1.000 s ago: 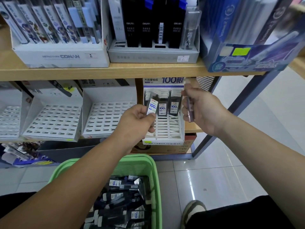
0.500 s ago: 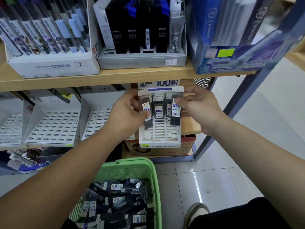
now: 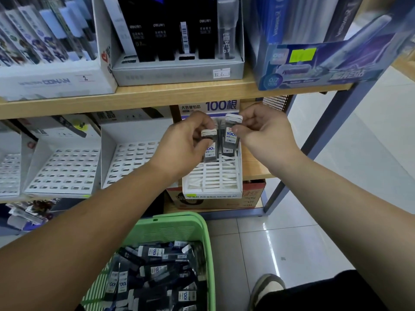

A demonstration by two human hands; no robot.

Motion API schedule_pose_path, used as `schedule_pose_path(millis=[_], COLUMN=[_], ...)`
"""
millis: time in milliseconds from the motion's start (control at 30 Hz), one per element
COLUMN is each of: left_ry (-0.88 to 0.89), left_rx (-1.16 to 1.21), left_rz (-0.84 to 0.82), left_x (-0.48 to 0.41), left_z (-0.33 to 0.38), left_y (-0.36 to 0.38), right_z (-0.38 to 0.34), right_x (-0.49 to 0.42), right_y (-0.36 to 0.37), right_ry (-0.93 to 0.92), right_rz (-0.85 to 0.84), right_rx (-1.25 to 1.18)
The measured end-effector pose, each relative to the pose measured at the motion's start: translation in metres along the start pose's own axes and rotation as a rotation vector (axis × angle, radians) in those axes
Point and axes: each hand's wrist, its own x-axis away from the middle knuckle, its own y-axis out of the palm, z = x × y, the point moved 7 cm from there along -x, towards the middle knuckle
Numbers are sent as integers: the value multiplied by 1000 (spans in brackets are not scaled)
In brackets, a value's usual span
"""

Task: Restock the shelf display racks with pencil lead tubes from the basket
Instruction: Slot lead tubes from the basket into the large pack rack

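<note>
As our left hand (image 3: 184, 143) pinches a dark white-capped lead tube (image 3: 210, 151) mid-frame, our right hand (image 3: 267, 131) pinches a second tube (image 3: 230, 136).

One wide head-worn view looks forward and down, close to the shelf (image 3: 179, 95). The basket (image 3: 170, 230) sits at its lower edge.

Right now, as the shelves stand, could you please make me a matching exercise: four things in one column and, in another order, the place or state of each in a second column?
Things
1. green basket
2. white rack headed "100"
3. blue box
4. black packs

Places
A. upper shelf, far right
B. upper shelf, standing in a grey tray
C. lower shelf, front slots empty
D. below the shelves, full of lead tubes

Pairs: 1-D, 2-C, 3-A, 4-B
</note>
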Motion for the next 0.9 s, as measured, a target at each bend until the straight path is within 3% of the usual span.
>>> schedule_pose_path(millis=[133, 533, 733, 900], left_ry=[-10, -49, 27, 204], left_rx=[33, 68, -100, -250], left_rz=[35, -61, -25, 9], left_x=[0, -1, 1, 0], left_z=[-1, -11, -10, -1], left_y=[-1, -1, -1, 2], right_z=[12, 25, 21, 17], right_x=[-5, -9, -9, -8], right_y=[-1, 1, 4, 2], right_ry=[4, 2, -27, -55], right_rz=[-22, -34, -30, -24], right_rx=[86, 143, 178, 173])
